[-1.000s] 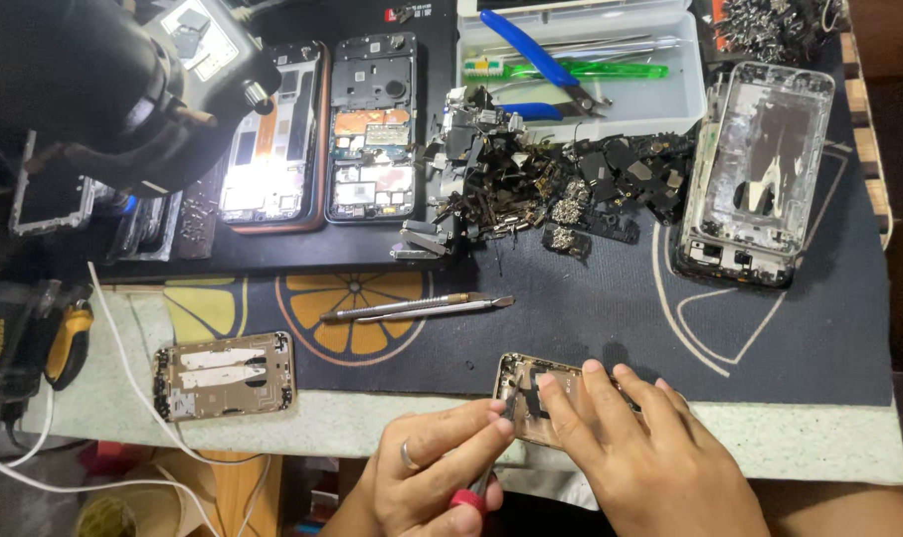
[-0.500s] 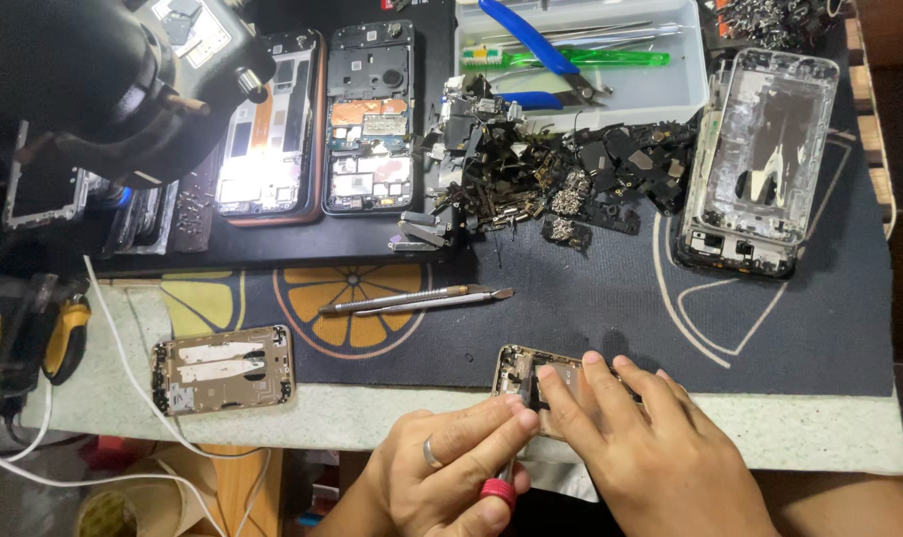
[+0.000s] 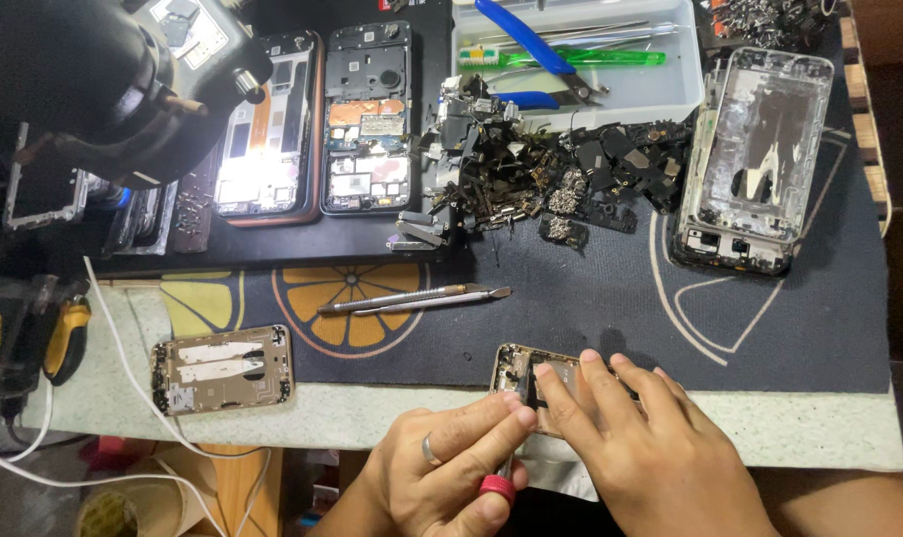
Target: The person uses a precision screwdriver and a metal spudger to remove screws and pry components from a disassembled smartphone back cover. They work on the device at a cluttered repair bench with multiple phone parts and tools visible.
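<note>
At the near edge of the bench, half on the dark work mat (image 3: pixel 591 318) and half on the pale speckled counter, lies a gold phone chassis (image 3: pixel 519 370), opened face-up and mostly covered by fingers. The right hand (image 3: pixel 650 447) presses flat on it, fingers spread and pinning it down rather than gripping. The left hand (image 3: pixel 451 467), a ring on one finger, is clenched around a red-capped screwdriver (image 3: pixel 498 484) whose tip meets the chassis at its left end. Judging by the bare frame, the strip-down looks well advanced (screen and cover are already off), yet small parts still sit inside, so some removal seems left.

Just beyond, a pair of metal tweezers (image 3: pixel 412 297) lies on the orange-slice print. To the left rests a second gold frame (image 3: pixel 223 369), already emptied. Farther back sit a heap of dark salvaged parts (image 3: pixel 551 174), two opened phones (image 3: pixel 312 124), a stack of silver housings (image 3: pixel 755 159) and a white tray (image 3: pixel 675 94) with blue-handled pliers (image 3: pixel 531 45). Nothing blocks the hands; the white cable (image 3: pixel 123 368) runs well to the left.
</note>
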